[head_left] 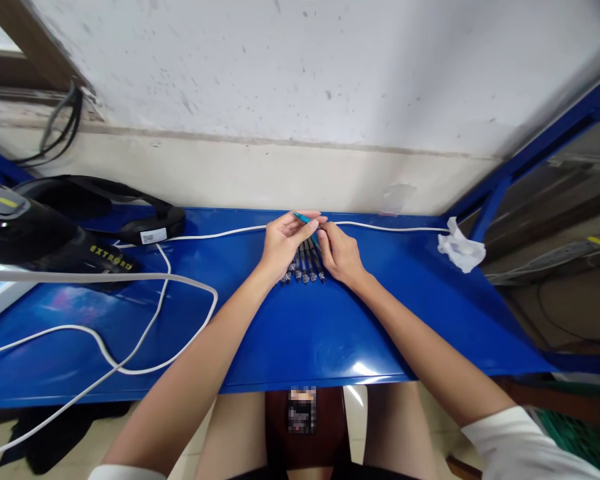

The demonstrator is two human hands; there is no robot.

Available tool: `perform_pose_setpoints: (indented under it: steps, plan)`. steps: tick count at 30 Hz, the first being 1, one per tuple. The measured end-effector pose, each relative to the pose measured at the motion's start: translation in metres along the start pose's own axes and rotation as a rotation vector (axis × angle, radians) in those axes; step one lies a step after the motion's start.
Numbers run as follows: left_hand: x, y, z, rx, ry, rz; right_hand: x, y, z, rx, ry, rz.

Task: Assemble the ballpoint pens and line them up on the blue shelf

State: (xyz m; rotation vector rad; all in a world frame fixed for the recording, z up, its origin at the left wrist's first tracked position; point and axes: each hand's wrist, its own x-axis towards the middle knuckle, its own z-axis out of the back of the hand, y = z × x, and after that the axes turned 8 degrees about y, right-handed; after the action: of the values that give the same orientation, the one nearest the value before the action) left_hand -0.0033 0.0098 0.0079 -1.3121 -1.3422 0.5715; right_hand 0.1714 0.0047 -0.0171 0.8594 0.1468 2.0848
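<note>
A teal pen (pixel 301 217) rests in my left hand (pixel 281 247), its upper end sticking out between thumb and fingers. My right hand (pixel 341 255) is beside it with thumb and fingertips pinched together, close to the left fingertips. What lies inside that pinch is hidden. Below and between both hands, several dark pens (pixel 306 265) lie side by side on the blue tabletop (pixel 310 333), their clear-looking ends toward me. My left hand and the fingers cover part of the row.
A black EXTRORD device (pixel 45 233) and a black headset-like strap (pixel 155 217) occupy the left. White cables (pixel 165 363) loop across that side, and one runs along the back by the wall (pixel 280 80). Crumpled white tissue (pixel 461 247) lies at the right near a blue frame (pixel 495 207).
</note>
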Motion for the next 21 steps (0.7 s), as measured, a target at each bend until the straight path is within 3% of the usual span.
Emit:
perform_pose_setpoints:
  steps: [8, 17, 21]
  plan:
    - [0.0, 0.005, -0.006, 0.133, -0.197, 0.019, -0.002, -0.007, -0.001, 0.024, -0.032, -0.015]
    - [-0.004, 0.01, -0.009, 0.191, -0.216, -0.024, -0.005, -0.002, 0.012, -0.013, 0.041, -0.004]
    - [-0.004, 0.008, -0.009, 0.138, -0.152, -0.015, -0.005, -0.004, 0.012, -0.003, 0.013, -0.022]
